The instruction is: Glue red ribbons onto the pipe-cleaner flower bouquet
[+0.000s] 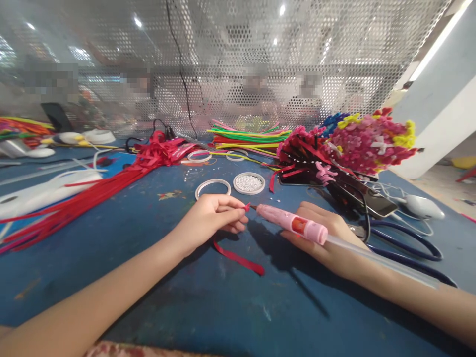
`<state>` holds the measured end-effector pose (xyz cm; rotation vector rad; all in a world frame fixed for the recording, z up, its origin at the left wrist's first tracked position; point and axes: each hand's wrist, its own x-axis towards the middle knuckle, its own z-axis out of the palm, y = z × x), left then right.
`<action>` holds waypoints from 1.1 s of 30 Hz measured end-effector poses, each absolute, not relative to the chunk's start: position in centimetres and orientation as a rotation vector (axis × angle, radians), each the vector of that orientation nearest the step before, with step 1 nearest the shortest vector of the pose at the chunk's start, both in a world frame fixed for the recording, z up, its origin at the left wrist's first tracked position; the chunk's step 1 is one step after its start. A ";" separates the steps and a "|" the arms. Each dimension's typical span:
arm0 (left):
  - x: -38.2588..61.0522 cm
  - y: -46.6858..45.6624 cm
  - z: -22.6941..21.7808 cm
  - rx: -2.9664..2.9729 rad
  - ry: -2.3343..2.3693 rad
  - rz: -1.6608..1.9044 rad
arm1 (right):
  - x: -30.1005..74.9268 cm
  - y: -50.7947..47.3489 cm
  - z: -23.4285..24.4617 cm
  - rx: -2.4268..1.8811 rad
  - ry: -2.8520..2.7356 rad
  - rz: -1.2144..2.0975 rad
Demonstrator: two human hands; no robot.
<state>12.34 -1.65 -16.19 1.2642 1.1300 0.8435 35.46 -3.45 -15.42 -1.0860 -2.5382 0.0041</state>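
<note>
Between the thumb and fingers of my left hand [211,218] a red ribbon [240,258] is pinched. A small red end pokes out at the fingertips, while the longer tail hangs below onto the table. My right hand [323,238] is wrapped around a pink hot glue gun [286,220], a clear glue stick [386,263] sticking out of its back. The glue gun's nozzle points left and meets, or nearly meets, the red end at my left fingertips. Just beyond my hands lie a round lid of small white beads [249,183] and a white ring [212,187].
Long red ribbons [100,198] stretch across the left side. Pipe cleaners [249,139] are stacked at the back, near a perforated metal screen [238,59]. Fuzzy flowers [372,141], a phone [362,196], blue-handled scissors [405,238] and a white plug [424,207] sit at right.
</note>
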 end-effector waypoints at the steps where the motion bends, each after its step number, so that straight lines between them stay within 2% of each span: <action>1: 12.3 -1.7 -16.1 1.235 1.115 0.844 | 35.6 -3.3 -15.5 -1.105 -2.539 -0.017; 8: 11.6 -2.0 -14.4 1.090 1.108 0.962 | 36.8 -2.2 -15.2 -1.372 -2.499 -0.132; 15: 10.2 -1.5 -13.4 1.505 1.342 1.205 | 37.6 -1.9 -12.9 -1.243 -2.513 0.266; 17: 9.8 -1.3 -13.3 1.648 1.434 1.237 | 39.0 -0.8 -12.1 -1.337 -2.383 0.156; 21: 9.4 -1.0 -13.3 1.799 1.569 1.271 | 42.9 2.4 -11.4 -1.746 -2.043 -0.451; 22: 9.3 -1.0 -13.4 1.796 1.578 1.278 | 43.8 3.1 -11.6 -1.849 -2.017 -0.461; 24: 9.3 -0.8 -13.6 1.760 1.574 1.297 | 44.9 4.1 -12.2 -2.029 -2.020 -0.279; 27: 9.0 -0.4 -13.9 1.706 1.562 1.339 | 45.0 4.5 -12.9 -2.084 -2.050 -0.064; 33: 7.8 0.3 -13.5 1.581 1.584 1.629 | 44.4 4.5 -12.2 -1.853 -1.919 -0.531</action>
